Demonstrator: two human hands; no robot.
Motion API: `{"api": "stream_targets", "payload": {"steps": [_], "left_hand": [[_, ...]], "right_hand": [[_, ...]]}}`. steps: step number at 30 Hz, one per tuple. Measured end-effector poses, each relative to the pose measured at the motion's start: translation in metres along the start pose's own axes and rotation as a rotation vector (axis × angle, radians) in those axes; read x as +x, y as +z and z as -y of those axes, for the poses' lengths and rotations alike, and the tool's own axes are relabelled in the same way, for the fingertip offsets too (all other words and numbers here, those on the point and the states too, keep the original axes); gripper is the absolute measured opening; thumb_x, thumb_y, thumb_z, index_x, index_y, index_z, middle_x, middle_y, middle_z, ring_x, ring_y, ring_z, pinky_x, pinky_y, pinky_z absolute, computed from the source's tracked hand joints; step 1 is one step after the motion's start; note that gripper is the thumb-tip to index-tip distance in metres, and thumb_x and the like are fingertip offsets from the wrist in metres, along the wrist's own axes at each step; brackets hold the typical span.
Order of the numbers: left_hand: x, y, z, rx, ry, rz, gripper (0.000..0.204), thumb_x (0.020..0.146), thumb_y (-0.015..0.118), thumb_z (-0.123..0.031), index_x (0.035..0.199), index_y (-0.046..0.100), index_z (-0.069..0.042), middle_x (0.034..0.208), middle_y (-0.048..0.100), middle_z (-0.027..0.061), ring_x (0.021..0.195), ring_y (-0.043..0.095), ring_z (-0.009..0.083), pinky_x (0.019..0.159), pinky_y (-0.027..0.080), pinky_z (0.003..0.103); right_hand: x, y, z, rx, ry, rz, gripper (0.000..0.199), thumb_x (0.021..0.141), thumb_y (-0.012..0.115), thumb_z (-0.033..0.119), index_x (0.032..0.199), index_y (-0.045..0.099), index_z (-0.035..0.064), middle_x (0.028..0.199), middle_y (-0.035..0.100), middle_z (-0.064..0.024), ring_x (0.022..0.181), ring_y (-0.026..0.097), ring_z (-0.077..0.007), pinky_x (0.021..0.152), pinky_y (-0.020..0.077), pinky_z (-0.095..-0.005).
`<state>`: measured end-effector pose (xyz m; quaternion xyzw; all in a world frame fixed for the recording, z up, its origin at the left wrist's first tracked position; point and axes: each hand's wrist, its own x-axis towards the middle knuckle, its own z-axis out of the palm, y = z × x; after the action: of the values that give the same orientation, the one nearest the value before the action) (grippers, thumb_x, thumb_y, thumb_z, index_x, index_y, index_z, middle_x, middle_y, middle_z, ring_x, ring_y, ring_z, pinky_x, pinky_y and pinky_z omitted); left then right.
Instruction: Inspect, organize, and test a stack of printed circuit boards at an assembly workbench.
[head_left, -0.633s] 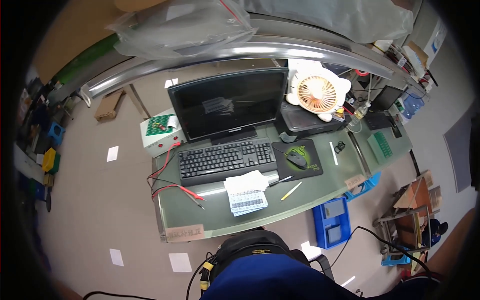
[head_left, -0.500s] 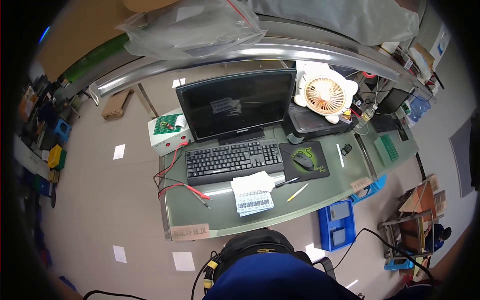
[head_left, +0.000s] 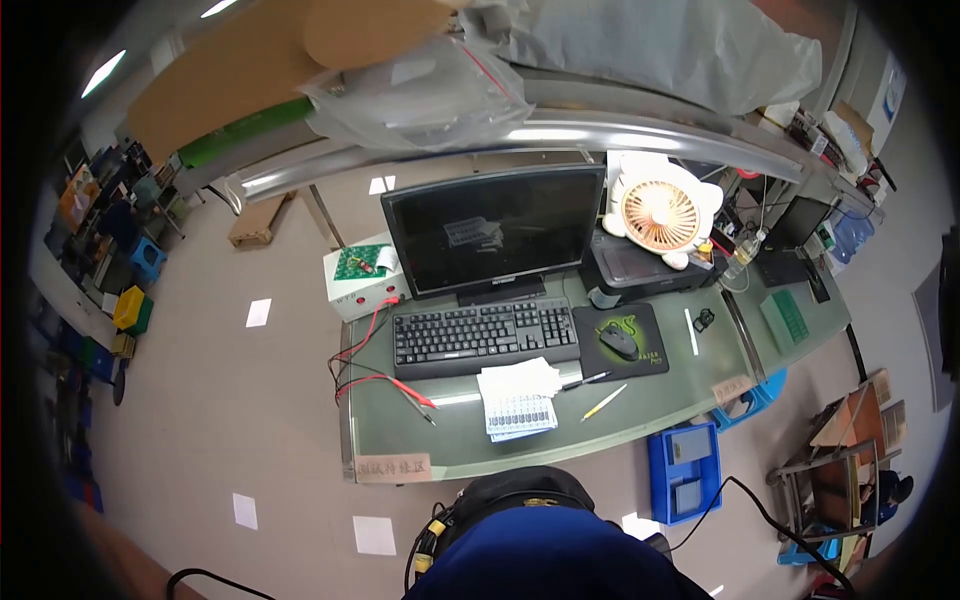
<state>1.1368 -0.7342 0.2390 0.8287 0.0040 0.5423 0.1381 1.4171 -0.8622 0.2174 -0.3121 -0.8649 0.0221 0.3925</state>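
Neither of my hands shows; only blurred parts of my arms appear at the lower left and lower right rims. In front of me stands a green-topped desk (head_left: 390, 435). On it lie a black keyboard (head_left: 485, 338), a black mouse (head_left: 619, 341) on a dark mouse pad (head_left: 640, 366), and a stack of printed label sheets (head_left: 520, 412) with white paper (head_left: 520, 378) on top. A yellow pen (head_left: 604, 402) and a dark pen (head_left: 585, 381) rest beside the sheets. Red and black test leads (head_left: 412, 392) trail over the left edge. Behind the keyboard is a dark monitor (head_left: 500, 230).
A white box (head_left: 365, 295) carries a green circuit board (head_left: 362, 262). A fan (head_left: 660, 212) sits on a black printer (head_left: 640, 265). Overhead runs a metal shelf (head_left: 560, 135) with plastic bags (head_left: 420, 95). A blue bin (head_left: 655, 480) stands on the floor, and a cart (head_left: 830, 480) is at right.
My view has tilted up slightly, so the desk and its things sit lower and a little further right. Nothing on the desk has visibly moved.
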Motion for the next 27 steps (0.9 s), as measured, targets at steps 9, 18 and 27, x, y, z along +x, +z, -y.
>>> {"api": "stream_targets", "payload": {"steps": [9,18,27], "left_hand": [[0.000,0.027,0.011,-0.098,-0.098,0.042,0.044,0.097,0.051,-0.036,0.130,0.048,-0.006,0.129,0.054,0.0124,0.113,0.056,0.0291,0.099,0.043,0.044],[0.004,0.041,0.015,-0.147,-0.112,0.063,0.042,0.097,0.051,-0.033,0.128,0.049,-0.005,0.127,0.055,0.0125,0.112,0.056,0.0288,0.098,0.043,0.044],[0.004,0.047,0.020,-0.180,-0.113,0.069,0.039,0.097,0.050,-0.030,0.126,0.050,-0.004,0.125,0.056,0.0126,0.111,0.056,0.0285,0.098,0.043,0.043]], "right_hand": [[-0.003,-0.028,0.016,0.234,0.198,-0.102,0.013,0.091,0.056,0.011,0.103,0.060,0.0078,0.099,0.061,-0.0033,0.089,0.058,-0.0191,0.081,0.0502,-0.0407],[0.017,-0.087,0.080,0.331,0.073,-0.215,0.010,0.091,0.054,0.007,0.099,0.059,0.0059,0.097,0.059,-0.0054,0.088,0.057,-0.0209,0.083,0.0503,-0.0434],[0.043,-0.120,0.167,0.305,-0.173,-0.227,0.008,0.091,0.051,0.002,0.095,0.058,0.0040,0.096,0.058,-0.0076,0.086,0.057,-0.0228,0.086,0.0505,-0.0461]]}}
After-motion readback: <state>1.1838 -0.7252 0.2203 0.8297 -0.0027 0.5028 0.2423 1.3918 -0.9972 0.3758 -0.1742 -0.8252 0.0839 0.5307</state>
